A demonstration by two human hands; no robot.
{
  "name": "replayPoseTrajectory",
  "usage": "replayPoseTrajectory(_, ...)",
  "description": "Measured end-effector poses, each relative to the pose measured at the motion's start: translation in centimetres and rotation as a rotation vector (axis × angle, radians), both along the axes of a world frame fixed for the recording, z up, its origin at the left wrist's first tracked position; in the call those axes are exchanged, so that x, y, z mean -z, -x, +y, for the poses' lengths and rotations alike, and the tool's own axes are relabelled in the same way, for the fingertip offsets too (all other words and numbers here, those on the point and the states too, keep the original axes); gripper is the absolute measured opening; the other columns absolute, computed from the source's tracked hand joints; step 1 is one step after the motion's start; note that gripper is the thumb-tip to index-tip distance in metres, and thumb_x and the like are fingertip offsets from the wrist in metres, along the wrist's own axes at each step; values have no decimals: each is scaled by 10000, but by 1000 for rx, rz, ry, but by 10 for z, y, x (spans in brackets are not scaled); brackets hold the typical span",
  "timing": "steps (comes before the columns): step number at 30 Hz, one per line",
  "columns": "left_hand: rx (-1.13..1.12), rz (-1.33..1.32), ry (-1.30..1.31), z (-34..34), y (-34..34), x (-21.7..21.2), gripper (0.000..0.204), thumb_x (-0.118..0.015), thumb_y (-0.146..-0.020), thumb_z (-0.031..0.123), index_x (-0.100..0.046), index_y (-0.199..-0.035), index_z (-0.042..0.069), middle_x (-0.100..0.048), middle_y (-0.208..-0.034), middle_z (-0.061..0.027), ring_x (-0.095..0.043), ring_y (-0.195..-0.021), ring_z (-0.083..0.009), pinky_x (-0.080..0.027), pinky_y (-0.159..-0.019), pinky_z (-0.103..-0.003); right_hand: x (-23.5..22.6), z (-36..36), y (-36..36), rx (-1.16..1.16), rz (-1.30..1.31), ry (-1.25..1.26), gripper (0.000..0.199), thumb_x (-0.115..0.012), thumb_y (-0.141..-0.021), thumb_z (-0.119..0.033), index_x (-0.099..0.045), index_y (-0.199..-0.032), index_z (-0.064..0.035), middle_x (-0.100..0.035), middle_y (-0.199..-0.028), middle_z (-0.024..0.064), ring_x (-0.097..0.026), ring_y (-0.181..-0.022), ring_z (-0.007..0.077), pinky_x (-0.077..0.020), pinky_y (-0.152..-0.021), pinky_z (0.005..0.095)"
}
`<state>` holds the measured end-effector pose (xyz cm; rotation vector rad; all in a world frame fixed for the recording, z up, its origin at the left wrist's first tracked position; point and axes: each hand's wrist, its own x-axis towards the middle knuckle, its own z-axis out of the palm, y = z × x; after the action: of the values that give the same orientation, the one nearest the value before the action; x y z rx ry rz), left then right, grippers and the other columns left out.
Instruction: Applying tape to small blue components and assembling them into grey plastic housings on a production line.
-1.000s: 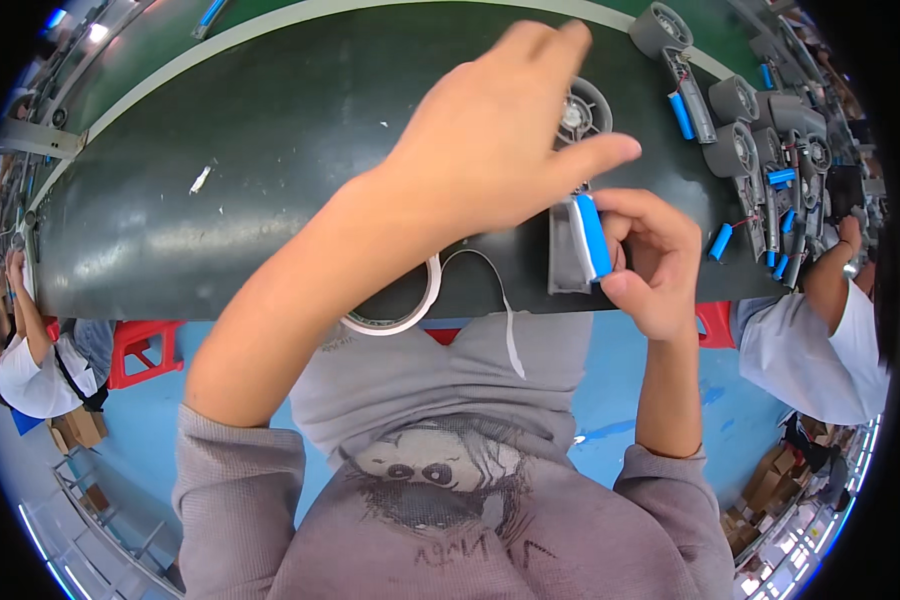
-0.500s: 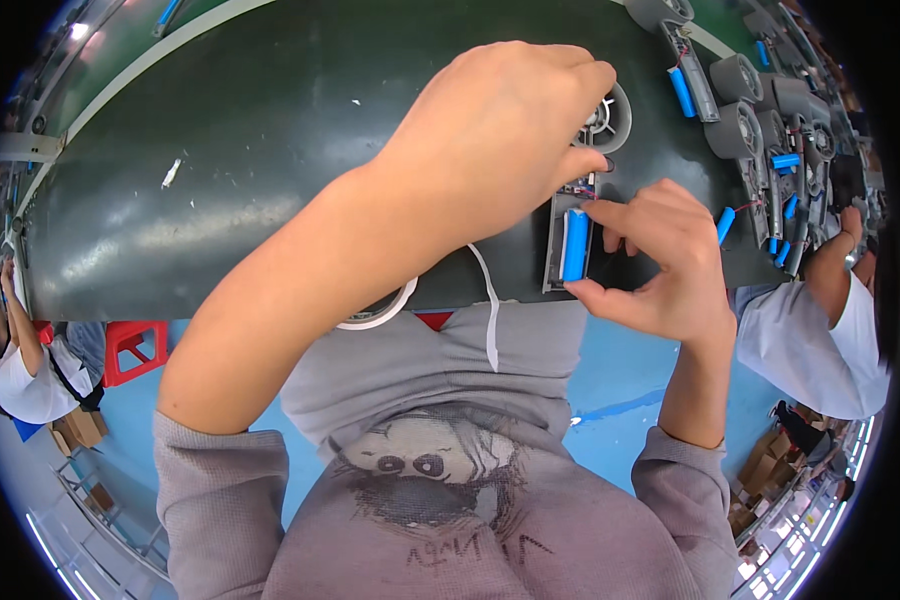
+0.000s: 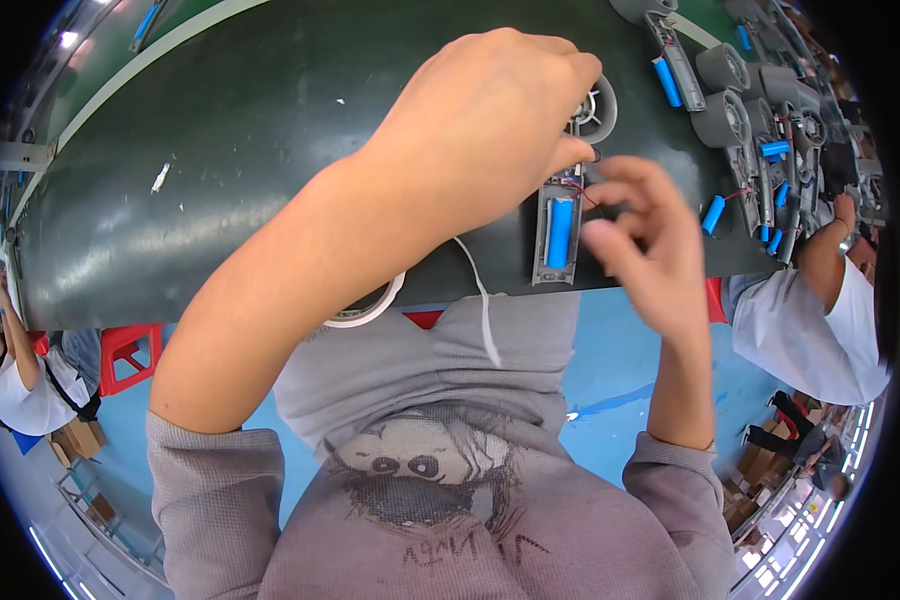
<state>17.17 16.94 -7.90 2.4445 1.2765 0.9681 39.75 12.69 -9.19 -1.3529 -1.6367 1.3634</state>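
A grey handheld-fan housing (image 3: 540, 268) lies on the dark green table, its round fan end (image 3: 607, 112) away from me. My left hand (image 3: 495, 125) reaches over from the left and grips the housing by its round end, thumb and fingers on either side. In the handle's hollow sits a blue cylindrical battery (image 3: 560, 235). Thin red wires (image 3: 578, 187) run above it. Just right of the handle is my right hand (image 3: 655, 225), slightly blurred, fingers bent and apart, with nothing visible in it. Its fingertips are close to the wires; whether they touch cannot be told.
Several similar grey fan housings (image 3: 722, 120) with blue batteries crowd the table's right side. By the front edge are a white tape roll (image 3: 370, 312) and a hanging white strip (image 3: 485, 310). Co-workers sit at both sides; a red stool (image 3: 130, 357) stands at left.
My right hand has let go of the battery and drawn off to the right, its fingers opening. The battery now lies in the handle. My left hand keeps its hold.
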Motion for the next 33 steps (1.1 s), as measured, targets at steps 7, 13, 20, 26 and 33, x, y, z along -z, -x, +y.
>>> replayPoseTrajectory(7,-54,-53,124,-2,9,-5,590,-872,-722,156,-675,-1253,-10,-723,-1139,-160,-697,-728,-285,-565,-733,-370,-5,1,24,-111,-54,32,519,-730,-905,6,-484,-1361,31,-652,-873,11,-489,-645,3,-357,-534,202)
replayPoseTrajectory(13,-130,-321,-58,-46,47,-31,504,-829,-785,127,-672,-1240,-25,-675,-1108,-161,-677,-846,-282,-558,-770,-387,5,65,48,-199,163,9,474,-680,-988,-138,-462,-1382,9,-629,-832,14,-485,-620,35,-374,-524,228)
replayPoseTrajectory(20,-246,-48,118,-163,98,6,473,-778,-674,132,-695,-1130,33,-638,-1192,-133,-619,-1013,-324,-449,-929,-443,44,279,139,-79,147,-319,512,-702,-949,-213,-538,-1374,21,-674,-977,102,-599,-747,167,-501,-678,332)
replayPoseTrajectory(26,-270,34,9,-181,99,40,282,-795,-698,46,-707,-963,83,-676,-1067,-67,-648,-1036,-266,-374,-906,-434,32,289,122,216,-368,-807,585,-743,-896,-202,-536,-1417,-37,-611,-1310,258,-634,-1131,373,-528,-976,462)
replayPoseTrajectory(33,-359,-145,-16,-181,93,35,249,-788,-711,-10,-703,-924,86,-695,-955,-21,-672,-1018,-247,-347,-891,-399,-7,68,89,-502,89,-162,459,-471,-1085,-408,-683,-1047,-4,-675,-933,40,-520,-681,59,-421,-629,228)
